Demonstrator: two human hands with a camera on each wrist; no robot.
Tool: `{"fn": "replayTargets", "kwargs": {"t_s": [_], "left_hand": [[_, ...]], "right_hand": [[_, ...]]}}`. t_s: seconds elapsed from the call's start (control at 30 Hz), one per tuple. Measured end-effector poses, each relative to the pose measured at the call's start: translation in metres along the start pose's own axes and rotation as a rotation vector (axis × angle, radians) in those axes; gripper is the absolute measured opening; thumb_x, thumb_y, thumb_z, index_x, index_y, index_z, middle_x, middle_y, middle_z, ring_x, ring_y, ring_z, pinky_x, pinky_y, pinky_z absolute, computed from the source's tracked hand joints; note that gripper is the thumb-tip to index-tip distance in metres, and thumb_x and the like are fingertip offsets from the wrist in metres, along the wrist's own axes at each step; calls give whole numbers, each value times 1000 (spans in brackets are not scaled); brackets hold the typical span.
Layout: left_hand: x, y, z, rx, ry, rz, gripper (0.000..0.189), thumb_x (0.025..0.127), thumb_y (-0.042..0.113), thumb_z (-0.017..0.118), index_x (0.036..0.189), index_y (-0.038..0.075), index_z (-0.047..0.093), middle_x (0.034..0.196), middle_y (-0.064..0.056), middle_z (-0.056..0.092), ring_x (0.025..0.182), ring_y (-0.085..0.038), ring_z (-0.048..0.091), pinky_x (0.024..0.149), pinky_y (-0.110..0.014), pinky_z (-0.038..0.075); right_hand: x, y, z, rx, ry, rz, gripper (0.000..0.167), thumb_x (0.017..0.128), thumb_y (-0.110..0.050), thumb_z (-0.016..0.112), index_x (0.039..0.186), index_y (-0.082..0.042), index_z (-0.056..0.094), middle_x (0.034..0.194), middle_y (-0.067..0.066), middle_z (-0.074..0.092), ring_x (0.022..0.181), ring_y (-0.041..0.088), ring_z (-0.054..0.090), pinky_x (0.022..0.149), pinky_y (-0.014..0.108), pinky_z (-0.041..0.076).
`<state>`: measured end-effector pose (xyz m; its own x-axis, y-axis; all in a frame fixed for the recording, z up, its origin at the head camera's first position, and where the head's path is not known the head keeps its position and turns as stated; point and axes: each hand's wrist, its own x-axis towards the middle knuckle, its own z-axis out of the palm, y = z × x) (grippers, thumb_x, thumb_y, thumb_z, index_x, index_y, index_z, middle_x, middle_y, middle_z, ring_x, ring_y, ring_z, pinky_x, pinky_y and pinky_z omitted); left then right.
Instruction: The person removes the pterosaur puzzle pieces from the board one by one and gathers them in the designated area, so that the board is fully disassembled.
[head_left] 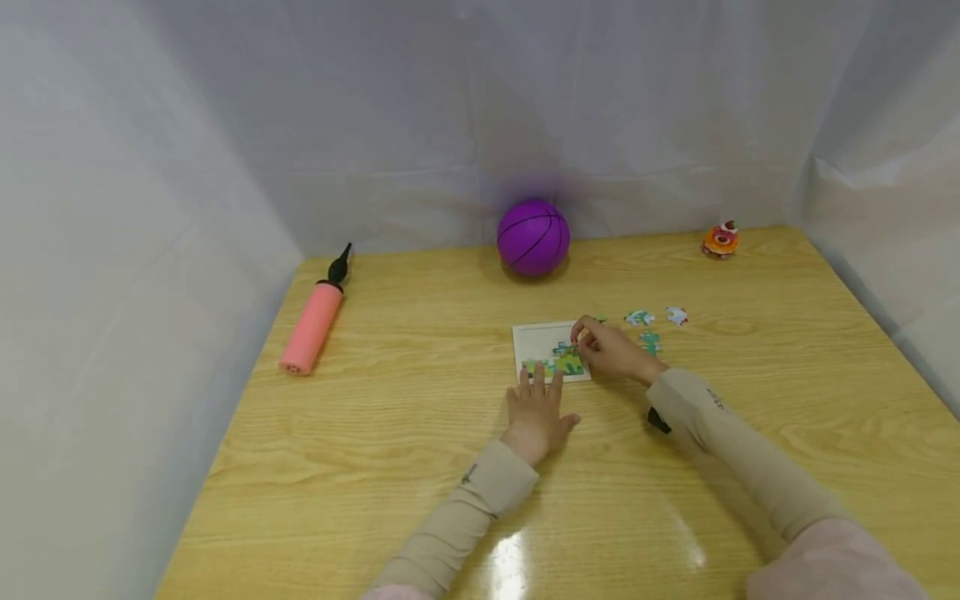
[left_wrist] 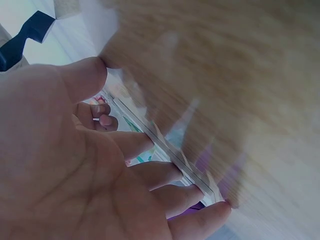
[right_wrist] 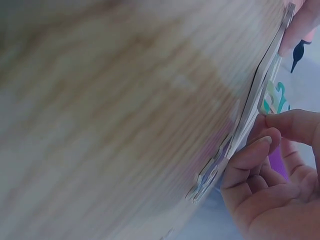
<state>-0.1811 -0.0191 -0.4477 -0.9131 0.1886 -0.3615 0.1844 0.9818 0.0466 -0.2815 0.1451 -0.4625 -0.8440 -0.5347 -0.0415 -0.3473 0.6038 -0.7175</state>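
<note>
A white puzzle board [head_left: 529,343] lies on the wooden table, with joined green jigsaw pieces [head_left: 572,365] along its near side. My left hand [head_left: 536,415] rests at the board's near edge, fingers spread and straight; in the left wrist view its fingertips [left_wrist: 192,195] overlap the board's side. Over the board's right part, my right hand [head_left: 611,352] pinches a green and white jigsaw piece [right_wrist: 274,97] between thumb and index finger. The other fingers of that hand are curled, seen in the right wrist view. Part of the board's right side is hidden behind this hand.
Several loose jigsaw pieces [head_left: 640,317] lie right of the board, some partly behind the right hand. A purple ball [head_left: 533,238] sits at the back by the grey sheet. On the left lies a pink hand pump [head_left: 312,327]; a small orange toy [head_left: 721,240] stands back right.
</note>
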Motion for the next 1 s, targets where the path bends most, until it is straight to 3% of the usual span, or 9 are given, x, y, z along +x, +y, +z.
{"fn": "replayTargets", "kwargs": {"t_s": [0.23,0.47,0.73,1.0], "left_hand": [[-2,0,-1,16,17,-4,73,97,59,43,157,23,22,164,-9,20,150,-30,22,118,-47,32],[-4,0,-1,-12,16,8,66,97,56,43,155,33,23,163,-11,20,150,-33,23,118,-50,32],[-2,0,-2,-31,16,14,66,97,56,45,155,33,25,163,-12,19,150,-34,22,117,-49,32],[-2,-1,-1,-49,8,20,65,98,54,44,155,31,24,164,-13,17,150,-35,20,118,-50,30]], "right_hand": [[-1,-1,1,5,-8,5,14,99,-4,48,113,-2,50,105,26,67,98,36,67,82,45,57],[-3,-2,1,8,-12,-5,14,98,-1,49,112,0,50,105,27,66,98,38,66,82,45,58],[-5,-2,-2,45,37,40,20,98,-2,47,118,1,49,108,28,63,101,37,63,82,44,56],[-24,17,-31,65,67,76,22,101,-6,45,121,3,46,112,27,58,95,31,60,72,32,50]]}}
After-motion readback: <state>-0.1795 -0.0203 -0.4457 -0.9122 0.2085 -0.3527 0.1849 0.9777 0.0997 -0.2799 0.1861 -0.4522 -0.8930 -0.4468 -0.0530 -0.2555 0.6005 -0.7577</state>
